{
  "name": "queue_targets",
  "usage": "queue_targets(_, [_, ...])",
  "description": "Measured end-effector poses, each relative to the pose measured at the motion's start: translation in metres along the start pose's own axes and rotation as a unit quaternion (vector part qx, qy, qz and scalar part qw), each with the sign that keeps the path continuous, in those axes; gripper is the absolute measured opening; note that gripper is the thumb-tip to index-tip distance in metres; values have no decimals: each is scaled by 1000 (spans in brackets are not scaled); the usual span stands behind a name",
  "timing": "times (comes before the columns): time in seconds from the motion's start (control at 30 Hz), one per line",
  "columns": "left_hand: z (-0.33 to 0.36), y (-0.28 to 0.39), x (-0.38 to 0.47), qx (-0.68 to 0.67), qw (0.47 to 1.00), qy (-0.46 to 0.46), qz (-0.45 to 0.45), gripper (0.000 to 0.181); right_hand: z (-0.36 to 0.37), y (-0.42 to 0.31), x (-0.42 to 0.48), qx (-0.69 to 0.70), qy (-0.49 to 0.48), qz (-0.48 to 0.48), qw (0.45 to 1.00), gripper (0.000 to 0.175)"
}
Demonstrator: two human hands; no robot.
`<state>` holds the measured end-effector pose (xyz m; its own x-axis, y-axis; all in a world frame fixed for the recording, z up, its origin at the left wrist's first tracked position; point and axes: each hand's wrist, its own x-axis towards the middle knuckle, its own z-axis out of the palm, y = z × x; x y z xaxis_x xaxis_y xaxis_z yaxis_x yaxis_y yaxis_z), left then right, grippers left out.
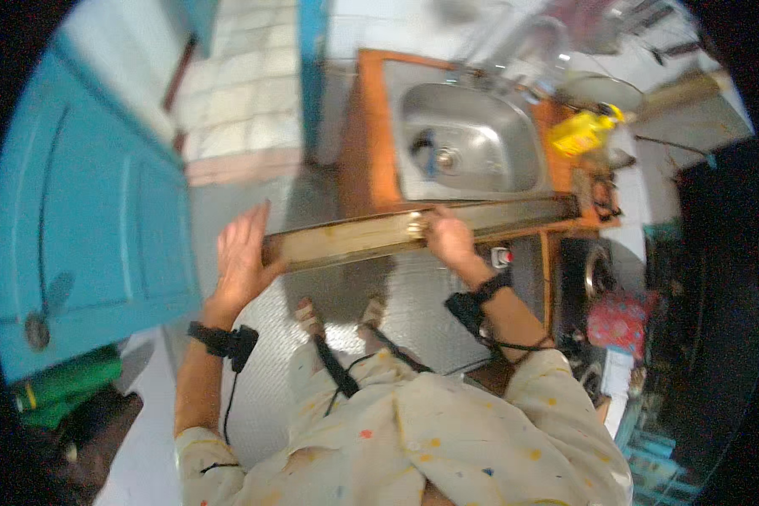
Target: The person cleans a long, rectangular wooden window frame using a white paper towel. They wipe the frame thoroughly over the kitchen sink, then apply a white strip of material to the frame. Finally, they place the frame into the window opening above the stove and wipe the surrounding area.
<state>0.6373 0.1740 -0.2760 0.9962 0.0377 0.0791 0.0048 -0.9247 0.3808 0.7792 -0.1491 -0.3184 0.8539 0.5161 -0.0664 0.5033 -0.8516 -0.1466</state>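
Note:
A long, narrow, pale wooden panel (348, 240) with dark ends lies across in front of me, above the floor. A brass-coloured knob (415, 226) sits near its middle. My right hand (450, 239) grips the panel just right of the knob, its fingers curled at the upper edge. At the left end is my left hand (243, 253), fingers straight and spread, its thumb at the lower corner. Blur hides how firmly that thumb touches. Behind the panel, a steel sink (474, 174) is set in an orange-brown wooden counter (379, 136). Black straps with small devices circle both wrists.
A blue door (95, 202) stands at left. Inside the sink lies a dark and blue item (429, 152). A yellow bottle (582, 134) stands on the counter's right side. Below right are a red patterned cloth (620, 322) and dark machinery. My sandalled feet rest on the shiny floor (417, 316).

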Motion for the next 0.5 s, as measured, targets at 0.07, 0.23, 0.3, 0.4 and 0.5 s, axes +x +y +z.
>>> queue_targets(0.07, [2, -33, -15, -65, 985, 127, -102, 70, -6, 10, -3, -19, 2, 3, 1000, 19])
queue_targets(0.23, [35, -84, -62, -398, 847, 149, -320, 62, -14, 11, 4, 8, 18, -28, 999, 15])
queue_targets(0.3, [29, -75, -66, -624, 683, 57, -374, 59, -24, -3, 7, 12, 6, -28, 1000, 15])
queue_targets(0.4, [33, -79, -72, -713, 609, 30, -348, 55, -37, -35, 14, 90, 11, -10, 996, 14])
queue_targets(0.5, [47, -96, -77, -782, 555, 23, -282, 52, -33, -86, 26, 268, 49, -132, 953, 15])
